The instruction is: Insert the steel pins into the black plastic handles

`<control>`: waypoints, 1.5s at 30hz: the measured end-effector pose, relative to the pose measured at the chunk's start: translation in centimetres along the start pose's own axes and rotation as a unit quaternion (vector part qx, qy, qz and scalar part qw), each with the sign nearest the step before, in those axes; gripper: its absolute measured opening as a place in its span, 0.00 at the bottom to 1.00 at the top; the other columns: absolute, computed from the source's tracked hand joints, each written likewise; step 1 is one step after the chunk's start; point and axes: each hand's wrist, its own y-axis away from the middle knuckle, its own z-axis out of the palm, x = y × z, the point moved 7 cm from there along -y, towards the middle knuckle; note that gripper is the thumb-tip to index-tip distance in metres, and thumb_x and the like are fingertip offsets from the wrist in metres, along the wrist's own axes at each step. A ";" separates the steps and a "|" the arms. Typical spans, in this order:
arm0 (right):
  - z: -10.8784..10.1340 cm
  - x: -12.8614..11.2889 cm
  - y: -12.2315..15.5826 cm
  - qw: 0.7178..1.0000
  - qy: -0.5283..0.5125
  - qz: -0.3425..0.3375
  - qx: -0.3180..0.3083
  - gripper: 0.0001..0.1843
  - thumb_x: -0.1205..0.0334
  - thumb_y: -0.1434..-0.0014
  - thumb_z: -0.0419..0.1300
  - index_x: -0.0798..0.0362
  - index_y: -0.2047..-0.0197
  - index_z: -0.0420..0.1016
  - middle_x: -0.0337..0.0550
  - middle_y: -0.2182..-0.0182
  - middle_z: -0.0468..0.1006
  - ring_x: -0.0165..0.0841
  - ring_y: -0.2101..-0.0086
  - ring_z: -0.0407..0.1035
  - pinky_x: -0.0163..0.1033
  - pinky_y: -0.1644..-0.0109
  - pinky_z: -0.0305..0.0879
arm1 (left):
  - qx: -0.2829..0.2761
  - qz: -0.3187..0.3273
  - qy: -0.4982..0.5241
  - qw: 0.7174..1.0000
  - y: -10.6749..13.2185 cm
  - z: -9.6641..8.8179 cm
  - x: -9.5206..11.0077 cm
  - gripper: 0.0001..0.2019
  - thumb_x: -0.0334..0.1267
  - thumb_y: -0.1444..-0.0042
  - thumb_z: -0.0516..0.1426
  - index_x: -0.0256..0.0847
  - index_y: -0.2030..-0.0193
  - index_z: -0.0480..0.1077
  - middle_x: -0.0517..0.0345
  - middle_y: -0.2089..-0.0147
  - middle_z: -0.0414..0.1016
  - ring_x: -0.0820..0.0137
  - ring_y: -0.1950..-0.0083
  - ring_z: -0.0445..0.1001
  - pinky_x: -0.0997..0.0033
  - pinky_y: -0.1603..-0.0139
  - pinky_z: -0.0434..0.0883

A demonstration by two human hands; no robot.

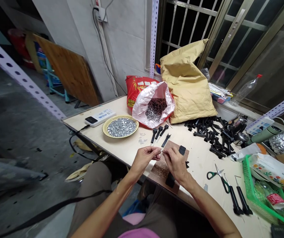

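My left hand [145, 159] and my right hand [176, 162] meet fingertip to fingertip over the table's front edge. Both are closed in a pinch around something small and pale that I cannot make out. Below them lies a brown board [158, 171] with light crumbs on it and black pieces partly under my right hand. Just beyond my fingers, several black-handled tools with thin metal shafts lie in a row, among them one black piece with a forked end [166, 140]. Small metal rings [142, 138] are scattered to the left of them.
A yellow dish [104, 131] holds many small metal pieces. Behind it, an open red bag [138, 86] contains thin metal rods, beside a large paper sack [190, 89]. Black parts [217, 137] are heaped at right, near scissors [217, 175], two hooked tools [236, 200] and a green basket [249, 180].
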 end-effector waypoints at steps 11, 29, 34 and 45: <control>0.0 0.5 0.4 0.999 -0.039 0.002 -0.003 0.11 0.64 0.35 0.48 0.53 0.61 0.73 0.43 0.70 0.72 0.32 0.69 0.70 0.36 0.65 0.69 | -0.002 -0.013 -0.006 1.000 -0.2 0.1 -0.7 0.15 0.45 0.66 0.68 0.34 0.76 0.75 0.60 0.81 0.72 0.74 0.78 0.70 0.72 0.72 0.72; -1.5 6.8 2.5 0.993 0.044 0.105 -0.032 0.12 0.62 0.34 0.49 0.52 0.62 0.73 0.42 0.67 0.72 0.31 0.66 0.69 0.35 0.63 0.65 | -0.019 0.061 -0.155 0.986 -1.0 -0.4 -3.9 0.21 0.47 0.54 0.60 0.38 0.54 0.74 0.52 0.59 0.78 0.65 0.60 0.77 0.63 0.60 0.76; -2.1 12.8 3.2 0.977 0.114 0.163 -0.071 0.14 0.61 0.34 0.49 0.51 0.66 0.74 0.44 0.69 0.72 0.36 0.65 0.66 0.38 0.64 0.63 | -0.090 0.264 -0.370 0.886 0.0 1.9 -6.0 0.16 0.42 0.40 0.50 0.43 0.51 0.73 0.51 0.48 0.76 0.60 0.42 0.69 0.52 0.42 0.68; 0.8 7.2 7.7 0.978 -0.001 -0.049 -0.205 0.16 0.63 0.33 0.46 0.55 0.66 0.72 0.44 0.70 0.72 0.32 0.67 0.64 0.37 0.65 0.63 | -0.111 0.359 -0.548 0.748 0.2 2.8 -10.7 0.22 0.32 0.37 0.42 0.40 0.38 0.61 0.50 0.37 0.64 0.62 0.33 0.57 0.51 0.37 0.63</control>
